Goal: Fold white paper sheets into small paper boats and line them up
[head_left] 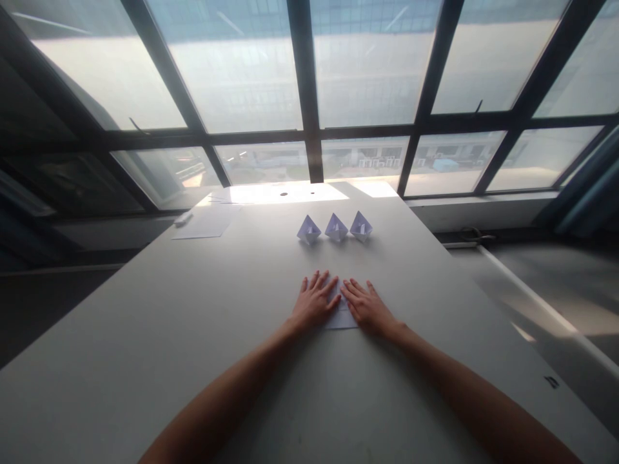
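broadly, a tall window (256, 77) stands behind the white counter (193, 348), whose left and right edges lie well apart from the work; beside the hands, the counter's surface gives both elbows room to swing out. loose sheets (206, 223) lie toward its far left corner. the left hand (315, 299) and right hand (368, 307) rest palm down, fingers spread and nearly flat, gripping nothing; between and partly under them is the small paper (341, 320). this looks like pressing a crease: best done with even weight from both hands, one holding the layers aligned, the other smoothing outward. beyond the fingertips, three folded paper shapes (336, 228) stand in a row, near enough that a long forward stroke could knock them, so sideways strokes seem safer. the small paper's near edge shows; its other edges are mostly covered, so their alignment i cannot tell.
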### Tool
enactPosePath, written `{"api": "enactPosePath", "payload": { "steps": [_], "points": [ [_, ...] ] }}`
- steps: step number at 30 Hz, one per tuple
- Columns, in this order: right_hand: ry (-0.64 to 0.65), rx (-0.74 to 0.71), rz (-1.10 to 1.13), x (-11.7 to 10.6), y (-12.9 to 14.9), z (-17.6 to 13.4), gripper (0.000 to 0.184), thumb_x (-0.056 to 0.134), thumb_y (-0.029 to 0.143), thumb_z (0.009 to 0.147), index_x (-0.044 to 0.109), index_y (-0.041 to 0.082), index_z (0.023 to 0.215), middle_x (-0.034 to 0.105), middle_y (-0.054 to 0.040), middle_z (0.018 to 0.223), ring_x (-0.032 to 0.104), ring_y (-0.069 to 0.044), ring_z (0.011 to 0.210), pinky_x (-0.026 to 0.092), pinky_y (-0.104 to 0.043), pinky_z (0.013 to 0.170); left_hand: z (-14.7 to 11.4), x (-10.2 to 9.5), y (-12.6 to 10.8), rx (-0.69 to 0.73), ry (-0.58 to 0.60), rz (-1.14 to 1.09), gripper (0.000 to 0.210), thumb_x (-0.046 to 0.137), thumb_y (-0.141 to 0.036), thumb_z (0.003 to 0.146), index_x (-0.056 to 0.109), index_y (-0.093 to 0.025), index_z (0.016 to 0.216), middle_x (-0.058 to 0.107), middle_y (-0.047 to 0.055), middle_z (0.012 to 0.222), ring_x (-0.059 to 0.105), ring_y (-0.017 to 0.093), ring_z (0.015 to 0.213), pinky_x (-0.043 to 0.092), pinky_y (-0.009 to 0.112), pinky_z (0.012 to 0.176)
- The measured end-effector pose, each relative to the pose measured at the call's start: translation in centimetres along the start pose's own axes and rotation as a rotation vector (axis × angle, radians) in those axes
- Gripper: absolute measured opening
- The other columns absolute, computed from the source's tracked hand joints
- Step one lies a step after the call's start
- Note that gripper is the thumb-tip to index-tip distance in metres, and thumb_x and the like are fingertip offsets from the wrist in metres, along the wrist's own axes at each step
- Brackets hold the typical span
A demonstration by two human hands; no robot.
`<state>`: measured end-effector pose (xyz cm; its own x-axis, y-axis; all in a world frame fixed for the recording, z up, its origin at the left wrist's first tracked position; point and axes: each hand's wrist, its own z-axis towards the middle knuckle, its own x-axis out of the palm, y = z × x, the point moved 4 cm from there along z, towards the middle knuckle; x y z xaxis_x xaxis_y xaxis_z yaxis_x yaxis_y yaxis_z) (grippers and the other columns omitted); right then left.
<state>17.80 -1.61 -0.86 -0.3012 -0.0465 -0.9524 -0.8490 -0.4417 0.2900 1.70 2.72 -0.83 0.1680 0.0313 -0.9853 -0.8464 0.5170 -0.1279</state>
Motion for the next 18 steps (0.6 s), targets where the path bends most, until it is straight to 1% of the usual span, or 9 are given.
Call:
{"api": "enactPosePath", "payload": {
  "steps": [4,18],
  "points": [
    [-0.005,0.002,-0.001,0.0,0.0,-0.02,0.053,0.029,0.027,0.099,0.032,0.02,0.152,0.027,-0.0077,0.159,0.018,-0.021,0.148,0.008,-0.052,0.119,0.02,0.0,-0.04,-0.003,-0.004,0.001,0.061,0.029,-0.06,0.097,0.035,-0.03,0.15,0.027,0.004,0.159,0.016,0.029,0.148,0.013,0.052,0.118],
    [-0.006,0.003,-0.009,0.04,-0.01,-0.02,0.053,0.029,0.027,0.099,0.033,0.019,0.151,0.028,-0.008,0.158,0.018,-0.02,0.148,0.008,-0.051,0.119,0.02,0.0,-0.01,-0.011,0.005,-0.002,0.062,0.029,-0.06,0.097,0.035,-0.03,0.15,0.027,0.004,0.16,0.016,0.029,0.148,0.013,0.052,0.118]
  ]
}}
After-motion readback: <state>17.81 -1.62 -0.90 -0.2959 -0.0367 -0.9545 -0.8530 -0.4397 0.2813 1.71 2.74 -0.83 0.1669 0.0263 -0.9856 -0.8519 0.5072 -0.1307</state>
